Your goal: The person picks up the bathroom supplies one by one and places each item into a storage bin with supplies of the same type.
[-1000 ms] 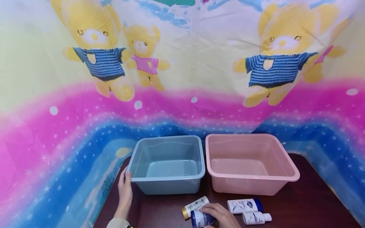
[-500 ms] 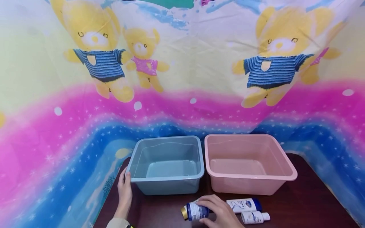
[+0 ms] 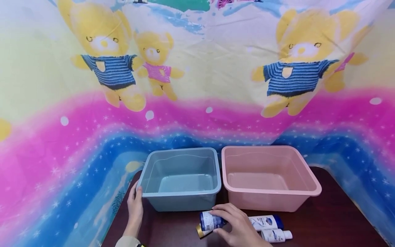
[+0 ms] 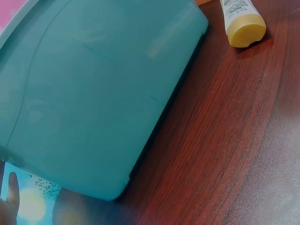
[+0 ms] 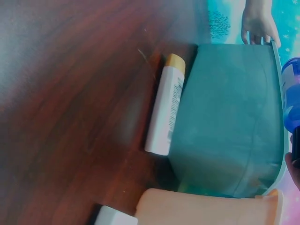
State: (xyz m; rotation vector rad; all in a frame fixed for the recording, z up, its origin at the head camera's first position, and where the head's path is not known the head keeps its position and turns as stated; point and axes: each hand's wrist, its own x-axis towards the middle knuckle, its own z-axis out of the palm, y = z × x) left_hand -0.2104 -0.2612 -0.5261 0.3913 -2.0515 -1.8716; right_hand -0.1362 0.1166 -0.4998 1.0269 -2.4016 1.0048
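My left hand (image 3: 135, 206) holds the left rim of the blue-grey plastic basin (image 3: 180, 202), thumb at the front corner and fingers along the outer side. With its thumb and fingers my right hand (image 3: 239, 226) grips a dark blue bottle (image 3: 210, 221) that has a white label. The bottle is above a white tube (image 4: 236, 10) with a gold cap (image 3: 202, 231), hiding most of it in the head view. In the right wrist view the whole tube (image 5: 165, 112) lies in front of the basin, and the blue bottle (image 5: 291, 96) with its black cap (image 5: 296, 146) shows at the edge.
A pink basin (image 3: 262, 200) stands right of the blue-grey one on the dark brown table (image 3: 172, 228). Right of my right hand lie a white bottle with a blue cap (image 3: 266, 222) and a smaller white bottle (image 3: 274, 236). A printed bear curtain (image 3: 200, 68) hangs behind.
The right hand has lifted the dark blue bottle and moved it a little forward and left, over the tube. The left hand stays on the basin's rim.
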